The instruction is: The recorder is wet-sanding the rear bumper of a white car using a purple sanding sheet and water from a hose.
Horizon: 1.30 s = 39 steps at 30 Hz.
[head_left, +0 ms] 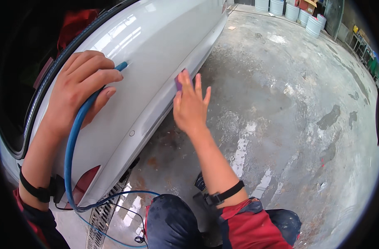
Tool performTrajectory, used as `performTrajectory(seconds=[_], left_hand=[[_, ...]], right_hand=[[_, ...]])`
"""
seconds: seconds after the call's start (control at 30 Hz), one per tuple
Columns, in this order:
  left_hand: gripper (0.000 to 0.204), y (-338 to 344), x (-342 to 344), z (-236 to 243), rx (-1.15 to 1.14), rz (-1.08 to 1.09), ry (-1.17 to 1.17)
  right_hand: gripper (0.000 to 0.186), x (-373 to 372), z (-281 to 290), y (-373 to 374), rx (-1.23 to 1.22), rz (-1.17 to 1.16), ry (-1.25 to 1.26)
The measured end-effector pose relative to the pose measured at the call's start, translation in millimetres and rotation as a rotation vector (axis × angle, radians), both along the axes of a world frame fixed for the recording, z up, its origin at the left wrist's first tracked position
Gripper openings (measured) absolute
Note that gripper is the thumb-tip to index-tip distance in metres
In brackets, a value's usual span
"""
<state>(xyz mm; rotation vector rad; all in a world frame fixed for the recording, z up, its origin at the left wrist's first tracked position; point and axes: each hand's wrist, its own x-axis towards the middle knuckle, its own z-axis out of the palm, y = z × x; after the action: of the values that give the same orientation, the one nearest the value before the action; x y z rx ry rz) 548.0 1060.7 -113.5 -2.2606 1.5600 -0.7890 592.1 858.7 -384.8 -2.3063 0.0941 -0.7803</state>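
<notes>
My left hand (pixel 83 85) grips a blue hose (pixel 72 141) and rests it against the white car bumper (pixel 156 45), with the hose's tip poking out past my fingers. My right hand (pixel 190 103) presses a small purple pad (pixel 178 81) flat against the bumper's lower edge, fingers spread over it. The hose runs down past my left wrist and loops along the floor by my knee.
Wet grey concrete floor (pixel 280 124) spreads to the right. A metal drain grate (pixel 102 216) lies under the bumper. Several pale drums (pixel 291 11) stand at the far back. My dark-trousered knee (pixel 173 220) is low in the middle.
</notes>
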Motion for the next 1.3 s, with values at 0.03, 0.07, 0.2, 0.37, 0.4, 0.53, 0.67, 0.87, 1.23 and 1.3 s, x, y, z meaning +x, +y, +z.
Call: performTrajectory(seconds=[0.03,0.07,0.2,0.37,0.4,0.53,0.67,0.87,1.23,1.3], left_hand=[[0.019,-0.3,-0.3,0.6,-0.003,-0.011,0.019],[0.020,-0.5,-0.5,0.9,0.017,0.008,0.005],[0.020,-1.5,0.0,-0.5,0.007,0.008,0.005],[0.018,-3.3,-1.5,0.8,-0.001,0.001,-0.009],[0.019,-3.6,-1.8,1.1,-0.001,0.028,-0.002],[0.019,-3.6,-1.7,0.2,-0.016,0.030,0.012],[0.019,-2.2,-0.8,0.6,-0.009,0.046,0.000],[0.019,1.3,3.8,0.0,0.012,-0.039,-0.021],[0.015,6.3,6.9,-2.0,0.009,-0.050,-0.053],[0.016,6.5,8.6,-1.4,0.015,-0.079,-0.046]], right_hand=[[0.059,6.0,0.4,-7.2,-0.001,-0.025,-0.016],[0.058,12.5,1.5,-14.1,0.063,-0.049,-0.079],[0.059,20.8,5.3,-21.2,0.032,-0.060,-0.040],[0.060,19.3,7.5,-23.2,-0.020,-0.017,0.100],[0.059,26.3,10.1,-31.3,0.065,-0.051,0.059],[0.060,35.0,17.1,-39.6,0.082,-0.017,0.091],[0.062,-8.0,13.9,11.8,0.028,0.037,0.056],[0.060,16.8,19.2,-22.2,0.084,0.003,0.038],[0.075,-113.2,0.2,95.9,-0.061,0.172,0.010],[0.075,-106.4,-1.8,86.6,-0.108,0.133,-0.014]])
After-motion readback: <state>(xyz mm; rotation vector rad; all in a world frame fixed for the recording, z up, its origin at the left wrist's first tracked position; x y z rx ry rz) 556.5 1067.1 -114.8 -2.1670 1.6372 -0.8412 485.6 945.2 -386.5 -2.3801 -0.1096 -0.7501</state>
